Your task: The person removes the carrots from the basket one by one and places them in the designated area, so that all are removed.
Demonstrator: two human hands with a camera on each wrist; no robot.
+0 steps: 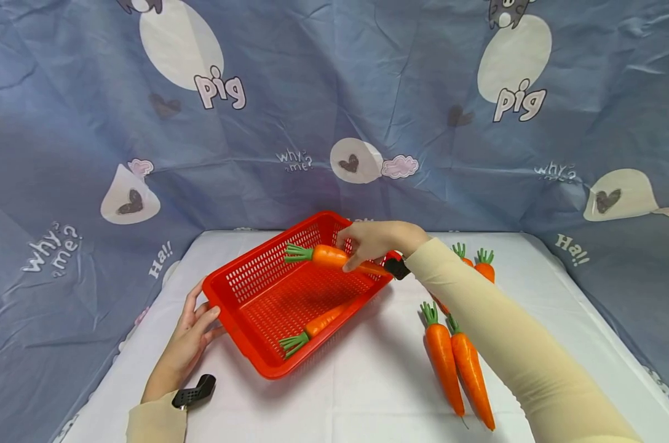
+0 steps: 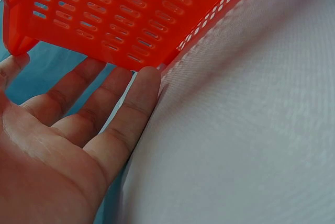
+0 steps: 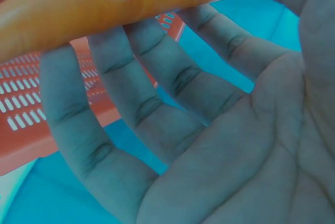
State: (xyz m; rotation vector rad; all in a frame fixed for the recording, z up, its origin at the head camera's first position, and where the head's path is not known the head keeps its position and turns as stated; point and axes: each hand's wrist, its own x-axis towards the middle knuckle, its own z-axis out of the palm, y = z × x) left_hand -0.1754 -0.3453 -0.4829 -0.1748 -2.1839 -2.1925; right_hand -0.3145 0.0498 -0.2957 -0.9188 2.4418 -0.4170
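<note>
A red plastic basket with slotted walls sits at an angle on the table. My left hand holds its near-left end, thumb at the rim; in the left wrist view the fingers touch the lower edge of the end wall. Over the basket's far right part, my right hand grips a carrot with its green top pointing left. The right wrist view shows this carrot between thumb and fingertips. Another carrot lies inside the basket along its near wall.
Two carrots lie side by side on the white tablecloth, right of the basket. More carrots lie farther back, partly hidden by the right forearm. A blue printed curtain hangs behind the table.
</note>
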